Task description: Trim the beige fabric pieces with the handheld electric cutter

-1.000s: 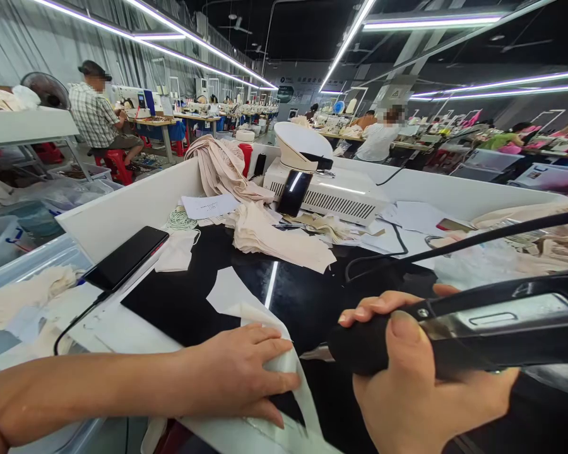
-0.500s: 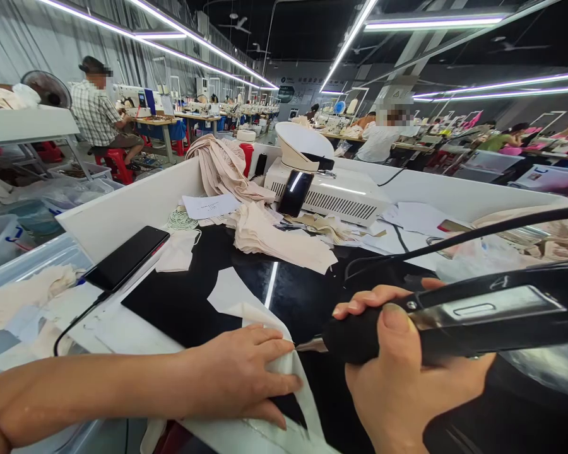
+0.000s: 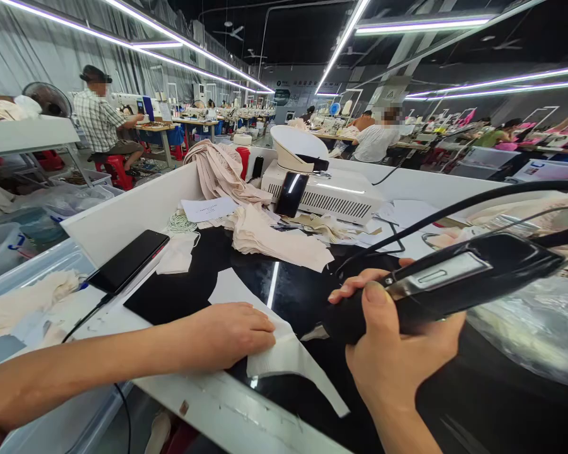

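My left hand [image 3: 236, 334] lies over a white fabric piece [image 3: 298, 356] on the glossy black tabletop, its fingers bent together on the cloth and its thumb hidden. The piece's wide upper end [image 3: 230, 290] shows beyond the knuckles; a narrow tail runs down to the right. My right hand [image 3: 397, 350] is wrapped round a black corded handheld tool [image 3: 435, 284] with a silver plate on its side. Its flat metal tip [image 3: 315, 333] points left, close to the fabric's right edge; whether it touches the tabletop I cannot tell.
A black phone [image 3: 129, 260] with a cable lies at the left edge. Behind are stacked beige cloth pieces [image 3: 277, 238], an upright phone [image 3: 291, 194] and a white vented machine [image 3: 341, 197]. Clear plastic [image 3: 530, 328] lies right. Co-workers sit beyond the low white partition.
My left hand has moved up and left, its spread fingers now drawn together. The fabric's lower end has swung into view as a curved tail. The tool's rear has shifted left and its tip turned slightly.
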The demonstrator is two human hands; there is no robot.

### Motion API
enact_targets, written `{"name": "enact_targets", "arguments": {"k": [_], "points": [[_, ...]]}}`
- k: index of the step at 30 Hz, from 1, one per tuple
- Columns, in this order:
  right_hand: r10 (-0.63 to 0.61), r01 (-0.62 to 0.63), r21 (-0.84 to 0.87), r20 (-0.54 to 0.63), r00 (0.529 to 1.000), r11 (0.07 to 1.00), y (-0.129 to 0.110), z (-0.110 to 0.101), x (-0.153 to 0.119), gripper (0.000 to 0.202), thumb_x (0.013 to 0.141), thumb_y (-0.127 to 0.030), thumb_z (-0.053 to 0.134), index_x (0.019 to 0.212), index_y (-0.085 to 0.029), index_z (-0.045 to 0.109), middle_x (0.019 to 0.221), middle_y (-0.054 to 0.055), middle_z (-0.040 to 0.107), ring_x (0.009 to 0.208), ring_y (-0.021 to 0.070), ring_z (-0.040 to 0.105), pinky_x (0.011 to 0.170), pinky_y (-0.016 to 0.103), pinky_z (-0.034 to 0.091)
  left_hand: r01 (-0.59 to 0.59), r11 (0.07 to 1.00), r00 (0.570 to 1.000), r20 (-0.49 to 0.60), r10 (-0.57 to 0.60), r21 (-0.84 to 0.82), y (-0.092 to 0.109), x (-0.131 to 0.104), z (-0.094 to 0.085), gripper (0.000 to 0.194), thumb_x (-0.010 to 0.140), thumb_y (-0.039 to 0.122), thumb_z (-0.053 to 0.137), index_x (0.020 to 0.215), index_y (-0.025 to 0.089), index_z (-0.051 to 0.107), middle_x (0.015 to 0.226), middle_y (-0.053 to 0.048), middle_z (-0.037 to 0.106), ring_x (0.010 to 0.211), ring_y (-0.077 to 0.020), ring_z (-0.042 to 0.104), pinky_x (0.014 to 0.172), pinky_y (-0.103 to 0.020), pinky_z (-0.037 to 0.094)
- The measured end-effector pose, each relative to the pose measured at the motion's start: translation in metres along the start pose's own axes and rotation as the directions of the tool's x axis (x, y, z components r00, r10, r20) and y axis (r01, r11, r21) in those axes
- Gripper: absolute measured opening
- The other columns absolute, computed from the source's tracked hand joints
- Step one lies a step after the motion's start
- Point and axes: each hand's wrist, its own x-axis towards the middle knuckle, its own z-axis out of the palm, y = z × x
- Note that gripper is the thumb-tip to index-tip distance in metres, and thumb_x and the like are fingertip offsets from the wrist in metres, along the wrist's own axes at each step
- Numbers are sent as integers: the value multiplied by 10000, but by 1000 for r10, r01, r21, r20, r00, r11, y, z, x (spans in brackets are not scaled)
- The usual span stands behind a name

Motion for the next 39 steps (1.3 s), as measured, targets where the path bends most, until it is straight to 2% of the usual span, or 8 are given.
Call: {"name": "enact_targets", "arguments": {"k": [4, 10, 13, 19, 29, 34, 36, 39], "points": [[54, -51, 30, -87, 995, 998, -8, 8, -2, 573, 690, -410, 1166, 1093, -311, 771, 787, -80, 774, 570, 199, 687, 504, 355, 634, 68, 994, 996, 59, -73, 83, -9, -15, -4, 442, 1065, -103, 725, 1388, 174, 848, 1454, -139, 879, 1292, -288, 850, 1084, -359, 705], [123, -124, -9, -66, 990, 992, -25, 5, -4, 556, 710, -385, 1110, 1170, -345, 800, 751, -80, 754, 577, 260, 706, 489, 429, 667, 181, 976, 974, 118, -195, 118, 1, 0, 2, 148, 1159, 54, 805, 1175, 197, 775, 1206, -88, 791, 971, -234, 747, 822, -299, 621], [130, -131, -32, -23, 991, 991, -27, -1, -4, 566, 715, -388, 1145, 1152, -337, 788, 742, -64, 768, 559, 271, 715, 473, 441, 673, 159, 978, 976, 127, -175, 133, 2, 8, 3, 166, 1161, 78, 824, 1116, 223, 757, 1105, -64, 751, 907, -225, 699, 789, -288, 595], [41, -41, 1, -55, 998, 999, -12, -8, -9, 496, 793, -342, 1107, 1205, -301, 834, 752, -53, 771, 543, 238, 707, 441, 372, 651, 150, 972, 971, 156, -180, 183, -5, 11, 6, 167, 1164, 75, 781, 1176, 238, 818, 1092, -72, 748, 926, -247, 686, 803, -313, 608], [27, -28, -9, -7, 1000, 1000, -10, -14, -15, 533, 872, -492, 1196, 1218, -305, 836, 804, -49, 797, 592, 208, 734, 519, 345, 686, 135, 946, 904, 355, -239, 294, 15, 38, -24, 195, 1156, 81, 880, 1052, 228, 805, 1074, -25, 798, 835, -200, 717, 651, -339, 523], [12, -12, -13, 5, 1000, 1000, -11, -14, -13, 575, 871, -556, 1209, 1197, -293, 816, 792, -45, 790, 593, 207, 726, 513, 342, 679, 77, 924, 966, 202, -163, 376, 13, 33, -5, 290, 1131, 26, 848, 949, 225, 741, 892, -10, 721, 755, -215, 689, 635, -345, 530], [14, -13, -9, 9, 1000, 1000, -11, -14, -13, 580, 874, -550, 1212, 1205, -290, 813, 795, -44, 800, 593, 203, 734, 518, 336, 689, -2, 937, 995, 96, -34, 349, 12, 34, 2, 303, 1120, 2, 818, 936, 220, 716, 876, -14, 693, 761, -214, 677, 673, -342, 564], [12, -12, -10, 6, 1000, 1000, -12, -13, -13, 595, 869, -543, 1219, 1215, -286, 808, 791, -49, 805, 584, 193, 737, 521, 322, 697, -176, 953, 982, -29, 189, 247, 12, 40, 6, 255, 1151, 16, 772, 981, 202, 731, 923, -24, 705, 825, -202, 696, 786, -325, 623]]}}
